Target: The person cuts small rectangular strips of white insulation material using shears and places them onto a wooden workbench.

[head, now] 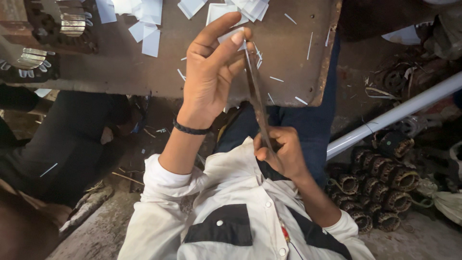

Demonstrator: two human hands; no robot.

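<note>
My left hand (209, 72), with a black band on its wrist, pinches a small white paper piece (232, 36) between thumb and fingers over the brown worktop (288, 72). My right hand (281, 151) grips the handles of long dark scissors (255, 91), close to my white and black shirt. The blades reach up to the paper piece at my left fingertips. Whether the blades are cutting the paper I cannot tell.
Cut white paper pieces (147, 33) and thin slivers lie on the worktop. Metal motor parts (72, 21) sit at its far left. A white pipe (399, 113) slants at the right above a heap of wound coils (380, 188). A dark-clothed person (62, 139) sits on the left.
</note>
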